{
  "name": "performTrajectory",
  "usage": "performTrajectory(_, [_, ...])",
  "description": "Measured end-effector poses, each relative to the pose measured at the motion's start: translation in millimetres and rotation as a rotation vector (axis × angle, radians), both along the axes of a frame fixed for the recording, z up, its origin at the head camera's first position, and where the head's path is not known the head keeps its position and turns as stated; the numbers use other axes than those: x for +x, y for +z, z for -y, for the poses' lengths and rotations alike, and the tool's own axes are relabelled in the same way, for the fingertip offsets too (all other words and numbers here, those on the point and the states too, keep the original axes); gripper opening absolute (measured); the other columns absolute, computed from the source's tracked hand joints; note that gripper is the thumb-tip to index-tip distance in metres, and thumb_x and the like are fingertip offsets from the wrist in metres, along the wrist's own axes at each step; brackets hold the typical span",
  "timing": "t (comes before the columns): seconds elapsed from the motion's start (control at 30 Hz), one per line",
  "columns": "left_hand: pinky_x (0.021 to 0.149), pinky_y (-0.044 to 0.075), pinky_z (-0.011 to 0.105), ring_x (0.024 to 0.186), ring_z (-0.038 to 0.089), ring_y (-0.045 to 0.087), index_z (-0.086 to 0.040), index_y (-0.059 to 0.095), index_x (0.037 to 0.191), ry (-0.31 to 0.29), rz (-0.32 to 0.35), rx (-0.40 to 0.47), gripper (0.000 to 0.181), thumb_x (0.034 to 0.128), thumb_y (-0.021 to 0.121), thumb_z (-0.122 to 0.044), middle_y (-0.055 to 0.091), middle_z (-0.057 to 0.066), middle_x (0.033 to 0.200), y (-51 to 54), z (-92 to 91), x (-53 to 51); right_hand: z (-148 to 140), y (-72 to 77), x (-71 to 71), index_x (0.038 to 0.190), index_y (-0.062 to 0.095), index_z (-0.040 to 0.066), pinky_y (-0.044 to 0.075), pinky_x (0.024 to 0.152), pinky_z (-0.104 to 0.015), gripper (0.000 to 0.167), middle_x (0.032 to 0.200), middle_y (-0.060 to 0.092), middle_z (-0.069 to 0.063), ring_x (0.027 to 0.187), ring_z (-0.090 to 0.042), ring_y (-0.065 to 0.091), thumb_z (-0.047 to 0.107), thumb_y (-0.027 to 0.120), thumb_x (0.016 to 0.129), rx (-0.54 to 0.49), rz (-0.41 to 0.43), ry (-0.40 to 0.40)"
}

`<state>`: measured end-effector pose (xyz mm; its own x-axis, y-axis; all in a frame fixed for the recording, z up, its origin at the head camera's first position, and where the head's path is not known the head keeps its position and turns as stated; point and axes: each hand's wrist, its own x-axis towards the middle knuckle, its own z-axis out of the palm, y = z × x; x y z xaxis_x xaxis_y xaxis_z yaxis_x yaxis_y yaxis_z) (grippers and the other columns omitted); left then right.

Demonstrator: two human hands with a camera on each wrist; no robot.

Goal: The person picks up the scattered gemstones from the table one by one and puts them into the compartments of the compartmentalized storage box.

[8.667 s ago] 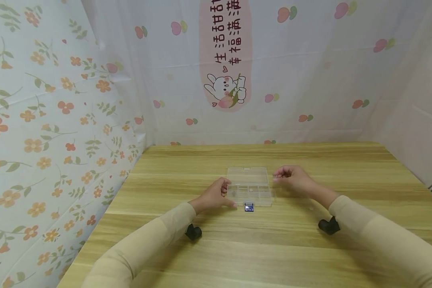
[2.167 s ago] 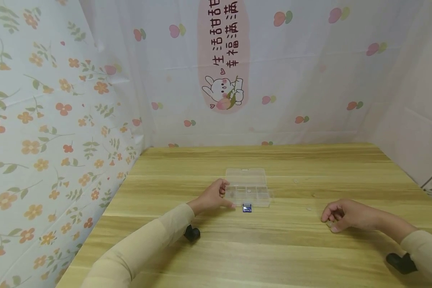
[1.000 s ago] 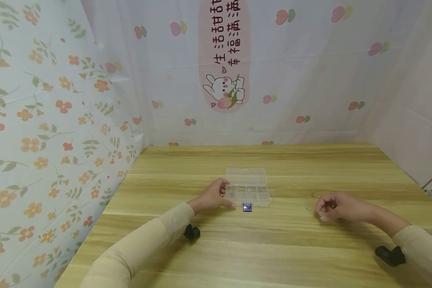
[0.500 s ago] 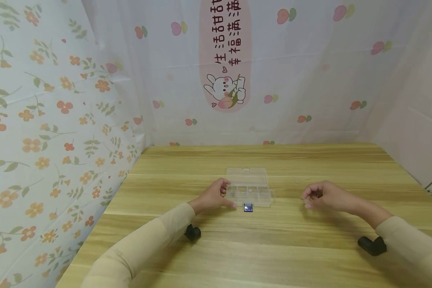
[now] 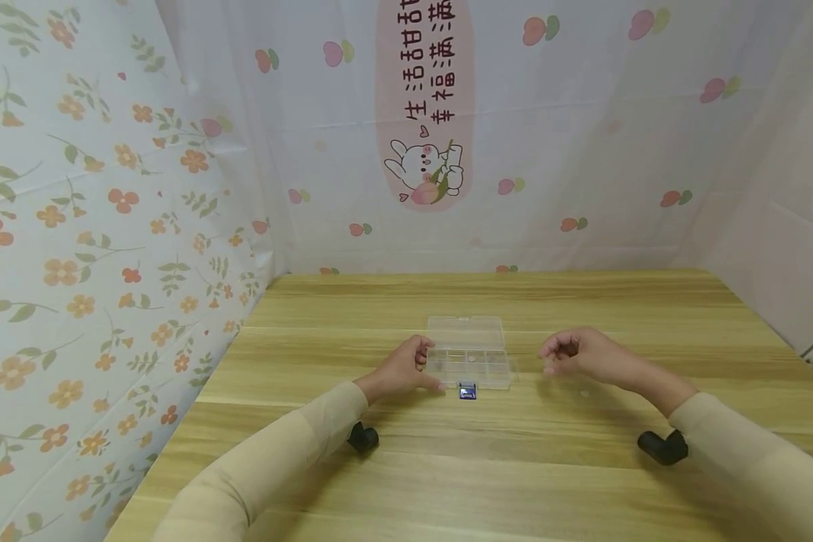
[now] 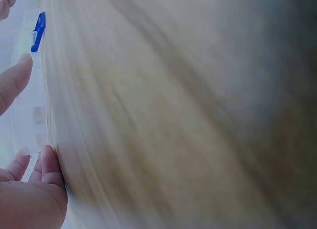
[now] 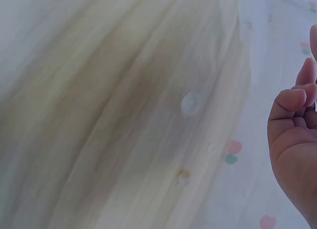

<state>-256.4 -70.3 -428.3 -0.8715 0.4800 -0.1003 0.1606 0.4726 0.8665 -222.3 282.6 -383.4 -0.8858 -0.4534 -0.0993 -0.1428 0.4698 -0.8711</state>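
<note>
A clear plastic compartment box lies on the table with its lid folded back and a blue latch at its front. One small round piece shows in a back compartment. My left hand grips the box's left end, thumb near the front corner and fingers at the side. To the right of the box, apart from it, my right hand hovers above the table with curled fingers. Its fingertips pinch a small clear piece, mostly hidden; the exact kind is unclear.
A small clear round piece lies on the wood-grain table, with a yellowish one and a faint one nearby. Black camera mounts hang below both wrists. A printed cloth stands behind the table.
My right hand has picked up a small clear piece at the table's right and carried it leftward and away from me, nearer the box. The left hand and box stay in place.
</note>
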Motion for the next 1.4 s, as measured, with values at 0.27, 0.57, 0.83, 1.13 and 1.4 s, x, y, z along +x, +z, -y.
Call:
performTrajectory(0.27, [0.082, 0.037, 0.032, 0.095, 0.019, 0.040, -0.004, 0.043, 0.134, 0.003, -0.005, -0.016, 0.076, 0.0737, 0.087, -0.016, 0.042, 0.006, 0.109, 3.1, 0.5, 1.1, 27.8, -2.2, -11.5, 0.108, 0.064, -0.008, 0.045, 0.062, -0.028, 0.033, 0.082, 0.055, -0.007, 0.072, -0.016, 0.045, 0.013, 0.076, 0.085, -0.016, -0.033, -0.015])
performTrajectory(0.57, [0.083, 0.038, 0.034, 0.096, 0.019, 0.041, -0.003, 0.044, 0.133, 0.012, -0.008, -0.016, 0.075, 0.0729, 0.087, -0.015, 0.043, 0.008, 0.110, 3.8, -1.4, 1.3, 55.4, -7.8, -21.9, 0.105, 0.067, -0.005, 0.041, 0.058, -0.026, 0.027, 0.079, 0.052, -0.005, 0.071, -0.017, 0.044, 0.008, 0.077, 0.083, -0.019, -0.067, -0.028])
performTrajectory(0.83, [0.082, 0.037, 0.034, 0.095, 0.019, 0.040, -0.003, 0.045, 0.133, 0.003, -0.012, -0.015, 0.075, 0.0725, 0.088, -0.016, 0.043, 0.007, 0.108, 1.3, -1.6, -1.1, 79.0, -6.9, -27.5, 0.102, 0.068, -0.005, 0.039, 0.060, -0.025, 0.023, 0.082, 0.056, -0.004, 0.073, -0.017, 0.043, 0.005, 0.075, 0.083, -0.018, -0.096, -0.024])
performTrajectory(1.13, [0.083, 0.038, 0.033, 0.095, 0.019, 0.041, -0.003, 0.044, 0.132, 0.004, -0.016, -0.017, 0.076, 0.0719, 0.088, -0.016, 0.044, 0.007, 0.109, 0.4, -2.2, -1.3, 102.8, -7.7, -32.7, 0.101, 0.069, -0.006, 0.038, 0.059, -0.025, 0.023, 0.079, 0.055, -0.003, 0.071, -0.018, 0.043, 0.005, 0.077, 0.082, -0.030, -0.125, 0.005])
performTrajectory(1.4, [0.081, 0.038, 0.033, 0.093, 0.019, 0.041, -0.004, 0.044, 0.132, 0.001, -0.008, -0.011, 0.076, 0.0723, 0.088, -0.017, 0.045, 0.007, 0.108, 0.1, -1.1, -0.4, 123.1, -9.2, -35.1, 0.101, 0.070, -0.004, 0.040, 0.059, -0.027, 0.021, 0.078, 0.057, -0.003, 0.069, -0.017, 0.044, 0.004, 0.076, 0.083, -0.027, -0.135, 0.021])
